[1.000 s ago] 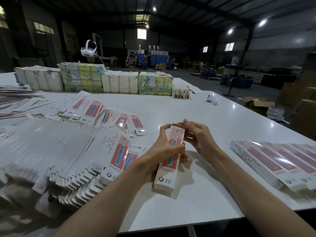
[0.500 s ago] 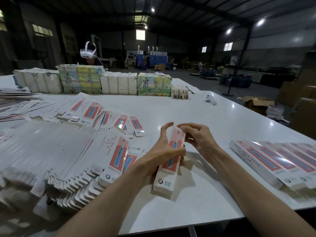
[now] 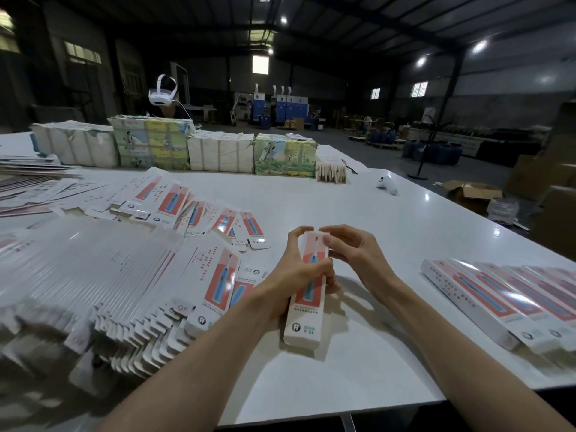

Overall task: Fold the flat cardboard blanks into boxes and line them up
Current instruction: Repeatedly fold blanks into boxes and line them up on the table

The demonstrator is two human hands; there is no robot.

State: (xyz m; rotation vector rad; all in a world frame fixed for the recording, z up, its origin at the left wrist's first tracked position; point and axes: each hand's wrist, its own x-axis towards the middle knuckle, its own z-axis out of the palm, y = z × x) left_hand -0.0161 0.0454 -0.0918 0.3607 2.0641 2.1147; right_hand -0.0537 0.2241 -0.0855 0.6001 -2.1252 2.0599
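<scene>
On the white table (image 3: 311, 385), in front of the person, one long box (image 3: 307, 294) with a red and blue print stands tilted, and its lower end seems to touch the table top. The left hand (image 3: 296, 272) grasps the box around its middle. The right hand (image 3: 352, 254) pinches the upper end with curled fingers; whether the top flap is closed I cannot tell. To the left lies a fanned pile of flat blanks (image 3: 93, 275). To the right, well apart, is a row of finished boxes (image 3: 505, 294), side by side. Farther away, wrapped bundles (image 3: 218, 151) stand along the far edge, with a white controller (image 3: 387, 184) near them.
</scene>
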